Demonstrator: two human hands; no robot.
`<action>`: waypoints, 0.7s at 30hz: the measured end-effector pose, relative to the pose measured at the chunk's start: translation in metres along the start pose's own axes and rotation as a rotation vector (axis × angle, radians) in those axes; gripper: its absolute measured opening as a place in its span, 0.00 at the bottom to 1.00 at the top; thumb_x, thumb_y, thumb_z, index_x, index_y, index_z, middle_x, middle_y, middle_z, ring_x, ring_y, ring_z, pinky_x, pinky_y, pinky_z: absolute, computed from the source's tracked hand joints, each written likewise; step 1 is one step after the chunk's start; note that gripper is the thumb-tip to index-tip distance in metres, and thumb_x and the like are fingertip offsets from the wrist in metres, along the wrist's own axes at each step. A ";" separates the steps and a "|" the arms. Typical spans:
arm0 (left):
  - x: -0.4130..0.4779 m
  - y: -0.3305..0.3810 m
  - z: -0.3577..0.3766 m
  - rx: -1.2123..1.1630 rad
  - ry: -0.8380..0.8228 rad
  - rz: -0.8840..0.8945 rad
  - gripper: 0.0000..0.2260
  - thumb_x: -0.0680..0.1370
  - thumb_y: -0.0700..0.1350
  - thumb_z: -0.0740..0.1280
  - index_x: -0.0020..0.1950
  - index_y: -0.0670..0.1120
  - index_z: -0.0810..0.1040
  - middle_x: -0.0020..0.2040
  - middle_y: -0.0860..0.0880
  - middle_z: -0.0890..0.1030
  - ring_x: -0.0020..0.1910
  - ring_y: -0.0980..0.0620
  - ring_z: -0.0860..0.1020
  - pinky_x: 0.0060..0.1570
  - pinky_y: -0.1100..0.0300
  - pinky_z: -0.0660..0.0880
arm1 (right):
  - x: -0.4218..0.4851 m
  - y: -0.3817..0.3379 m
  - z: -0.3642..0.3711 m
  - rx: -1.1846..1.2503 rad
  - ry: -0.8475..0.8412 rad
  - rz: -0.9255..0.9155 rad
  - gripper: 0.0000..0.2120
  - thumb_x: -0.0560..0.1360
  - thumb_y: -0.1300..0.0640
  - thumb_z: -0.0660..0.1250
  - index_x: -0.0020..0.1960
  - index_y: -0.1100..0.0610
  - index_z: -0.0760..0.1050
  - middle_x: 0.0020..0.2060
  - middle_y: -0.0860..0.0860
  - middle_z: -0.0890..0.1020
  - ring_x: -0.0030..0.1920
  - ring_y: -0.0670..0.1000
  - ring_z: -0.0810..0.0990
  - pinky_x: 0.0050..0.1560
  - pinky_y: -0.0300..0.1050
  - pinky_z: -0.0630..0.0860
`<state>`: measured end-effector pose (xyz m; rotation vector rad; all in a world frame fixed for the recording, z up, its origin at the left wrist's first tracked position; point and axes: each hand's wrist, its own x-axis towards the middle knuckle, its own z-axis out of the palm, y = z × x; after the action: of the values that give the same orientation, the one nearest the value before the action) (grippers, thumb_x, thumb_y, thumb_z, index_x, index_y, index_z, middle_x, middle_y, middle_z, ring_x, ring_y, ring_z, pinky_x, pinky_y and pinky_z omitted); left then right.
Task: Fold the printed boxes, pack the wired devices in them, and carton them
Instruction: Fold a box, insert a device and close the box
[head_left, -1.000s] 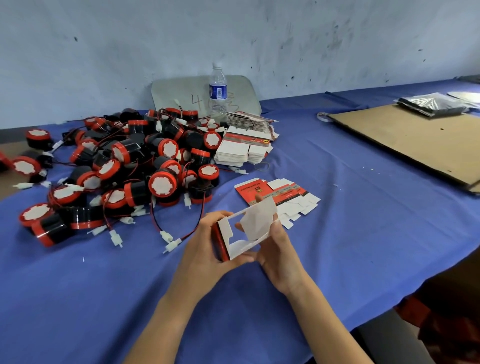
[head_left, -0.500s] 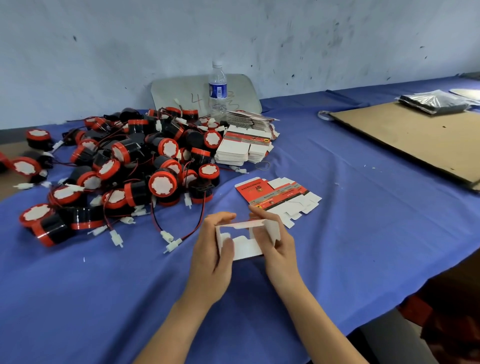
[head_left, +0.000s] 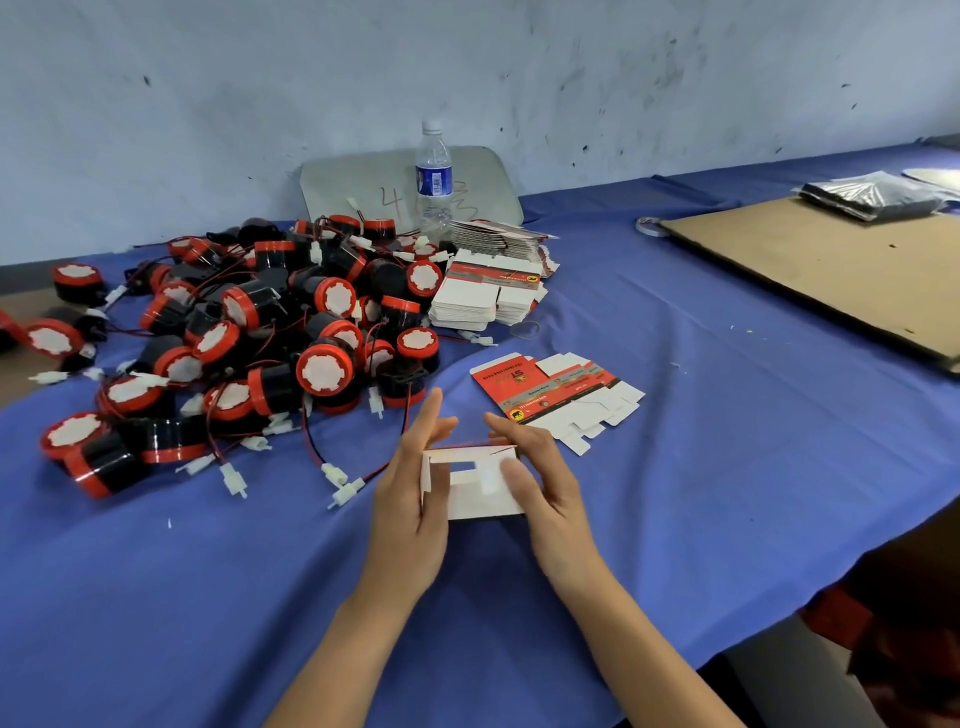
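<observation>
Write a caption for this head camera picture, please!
Left hand and right hand hold a half-folded white box beside a pile of wired devices.

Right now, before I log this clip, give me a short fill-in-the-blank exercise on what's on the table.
The left hand and right hand hold the half-folded box, its plain ____ inside facing the camera.
The water bottle stands ____ near the wall.
The pile of wired devices lies to the ____ of the box.
The cardboard sheet rests on a ____ cloth.
Missing words: white; upright; left; blue.
</observation>
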<state>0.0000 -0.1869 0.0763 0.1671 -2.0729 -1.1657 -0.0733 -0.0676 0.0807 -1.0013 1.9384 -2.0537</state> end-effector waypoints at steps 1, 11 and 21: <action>0.000 0.001 0.000 -0.003 -0.010 0.015 0.20 0.82 0.57 0.51 0.74 0.68 0.55 0.66 0.58 0.74 0.65 0.63 0.72 0.57 0.74 0.67 | 0.000 0.001 0.001 -0.007 0.000 -0.006 0.17 0.76 0.47 0.61 0.64 0.41 0.75 0.56 0.50 0.77 0.59 0.50 0.75 0.58 0.37 0.71; -0.001 0.000 0.007 0.082 -0.139 0.227 0.31 0.80 0.60 0.59 0.79 0.61 0.47 0.79 0.52 0.57 0.77 0.52 0.57 0.68 0.70 0.60 | 0.002 0.003 0.003 0.118 0.127 0.117 0.08 0.78 0.49 0.58 0.53 0.40 0.74 0.49 0.48 0.78 0.48 0.49 0.77 0.48 0.44 0.75; 0.002 0.000 0.005 0.095 -0.104 0.244 0.22 0.78 0.56 0.65 0.71 0.54 0.69 0.73 0.50 0.67 0.69 0.54 0.70 0.60 0.72 0.69 | 0.006 0.003 -0.002 0.201 0.177 0.225 0.12 0.77 0.47 0.58 0.49 0.55 0.74 0.42 0.50 0.80 0.42 0.48 0.78 0.42 0.45 0.76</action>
<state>-0.0050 -0.1849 0.0757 -0.1012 -2.1704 -0.9463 -0.0796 -0.0690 0.0805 -0.5491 1.7802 -2.2115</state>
